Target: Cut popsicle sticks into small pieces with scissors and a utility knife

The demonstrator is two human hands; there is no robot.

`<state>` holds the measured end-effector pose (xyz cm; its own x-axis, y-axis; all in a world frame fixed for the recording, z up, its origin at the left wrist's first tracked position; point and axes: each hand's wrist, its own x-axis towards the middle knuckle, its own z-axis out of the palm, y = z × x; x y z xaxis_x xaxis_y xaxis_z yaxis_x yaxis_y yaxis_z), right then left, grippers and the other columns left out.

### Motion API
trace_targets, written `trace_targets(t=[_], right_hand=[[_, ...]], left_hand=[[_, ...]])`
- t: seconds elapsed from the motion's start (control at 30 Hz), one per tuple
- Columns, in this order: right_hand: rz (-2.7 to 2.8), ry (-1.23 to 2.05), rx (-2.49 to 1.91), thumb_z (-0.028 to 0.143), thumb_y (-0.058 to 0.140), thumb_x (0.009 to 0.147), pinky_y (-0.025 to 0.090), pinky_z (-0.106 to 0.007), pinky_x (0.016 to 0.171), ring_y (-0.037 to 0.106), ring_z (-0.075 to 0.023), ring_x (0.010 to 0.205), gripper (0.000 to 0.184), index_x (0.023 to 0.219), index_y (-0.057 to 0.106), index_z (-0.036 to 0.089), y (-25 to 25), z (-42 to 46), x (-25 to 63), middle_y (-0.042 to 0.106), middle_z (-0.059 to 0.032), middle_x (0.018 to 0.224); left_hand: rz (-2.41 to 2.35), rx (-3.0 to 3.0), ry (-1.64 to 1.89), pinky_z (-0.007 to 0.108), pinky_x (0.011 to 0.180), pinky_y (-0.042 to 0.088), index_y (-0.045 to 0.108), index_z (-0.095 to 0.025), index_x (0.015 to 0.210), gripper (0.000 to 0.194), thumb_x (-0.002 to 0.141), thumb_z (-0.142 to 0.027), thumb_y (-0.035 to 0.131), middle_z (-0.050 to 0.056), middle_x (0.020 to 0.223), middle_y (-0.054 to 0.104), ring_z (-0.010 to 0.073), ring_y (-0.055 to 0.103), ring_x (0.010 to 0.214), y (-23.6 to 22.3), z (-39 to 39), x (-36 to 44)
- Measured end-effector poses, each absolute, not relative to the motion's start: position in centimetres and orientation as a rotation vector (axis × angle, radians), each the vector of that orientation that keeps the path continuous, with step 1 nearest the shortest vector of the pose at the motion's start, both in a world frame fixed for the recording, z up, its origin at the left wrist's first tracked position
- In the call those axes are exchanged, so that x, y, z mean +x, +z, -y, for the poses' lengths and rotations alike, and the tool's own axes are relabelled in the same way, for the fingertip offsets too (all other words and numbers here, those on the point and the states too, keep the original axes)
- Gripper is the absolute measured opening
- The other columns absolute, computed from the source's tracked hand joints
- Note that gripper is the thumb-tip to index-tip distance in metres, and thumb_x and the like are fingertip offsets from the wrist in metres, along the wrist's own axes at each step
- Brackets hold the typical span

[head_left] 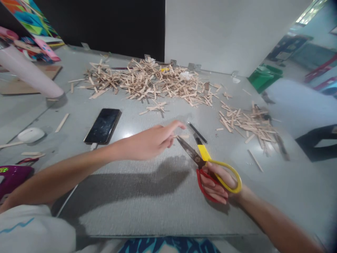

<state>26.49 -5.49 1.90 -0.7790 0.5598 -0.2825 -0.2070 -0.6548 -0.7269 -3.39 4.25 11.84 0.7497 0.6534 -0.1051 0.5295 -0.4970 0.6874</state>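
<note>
Scissors (195,158) with one red and one yellow handle are gripped in my right hand (217,181), fingers through the loops. Their blades point up and to the left, and the tips meet a thin wooden stick (183,136). My left hand (155,141) pinches that stick at its other end, with the index finger stretched out above it. Just beyond the scissors lie a utility knife (202,149) with a yellow body and a slim black pen (197,132).
A large heap of wooden stick pieces (147,82) lies along the back, with a smaller pile (247,121) at right. On the left are a phone (103,126) with a white cable, a white mouse (31,135) and a pale pink tumbler (31,72).
</note>
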Motion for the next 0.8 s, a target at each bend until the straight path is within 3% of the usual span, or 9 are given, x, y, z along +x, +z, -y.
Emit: trace_targets(t=[0.17, 0.33, 0.57, 0.8], right_hand=[[1.011, 2.354, -0.83, 0.075, 0.058, 0.107, 0.033, -0.018, 0.024, 0.027, -0.0076, 0.022, 0.069, 0.061, 0.049, 0.024, 1.72, 5.99, 26.37, 0.036, 0.0104, 0.035], [1.068, 2.326, -0.844, 0.073, 0.056, 0.109, 0.03, -0.018, 0.024, 0.03, -0.0084, 0.021, 0.07, 0.06, 0.048, 0.025, 1.47, 6.28, 26.46, 0.035, 0.0096, 0.033], [1.075, 2.322, -0.738, 0.08, 0.053, 0.106, 0.054, -0.022, 0.039, 0.04, -0.0092, 0.029, 0.069, 0.068, 0.057, 0.022, 0.96, 5.84, 26.82, 0.046, 0.0074, 0.041], [1.005, 2.419, -0.632, 0.079, 0.052, 0.106, 0.046, -0.02, 0.034, 0.035, -0.0088, 0.027, 0.068, 0.069, 0.055, 0.022, 1.34, 5.78, 26.68, 0.042, 0.0089, 0.04]], left_hand=[[-0.924, 2.182, 0.208, 0.031, 0.075, 0.045, 0.046, -0.024, 0.156, 0.047, 0.11, -0.018, 0.041, 0.0, 0.09, 0.072, 0.0185, 0.065, 0.076, 11.73, -4.44, -3.43], [-0.94, 2.102, 0.2, 0.027, 0.065, 0.043, 0.049, -0.024, 0.151, 0.043, 0.109, -0.018, 0.042, 0.0, 0.092, 0.074, 0.0147, 0.059, 0.064, 11.57, -4.66, -3.41], [-0.897, 2.108, 0.201, 0.027, 0.068, 0.044, 0.048, -0.022, 0.148, 0.038, 0.111, -0.019, 0.041, 0.001, 0.093, 0.074, 0.015, 0.059, 0.067, 11.68, -4.66, -3.52], [-0.909, 2.175, 0.165, 0.029, 0.071, 0.044, 0.049, -0.023, 0.15, 0.04, 0.111, -0.02, 0.04, 0.001, 0.092, 0.073, 0.0172, 0.062, 0.071, 12.13, -4.31, -3.4]])
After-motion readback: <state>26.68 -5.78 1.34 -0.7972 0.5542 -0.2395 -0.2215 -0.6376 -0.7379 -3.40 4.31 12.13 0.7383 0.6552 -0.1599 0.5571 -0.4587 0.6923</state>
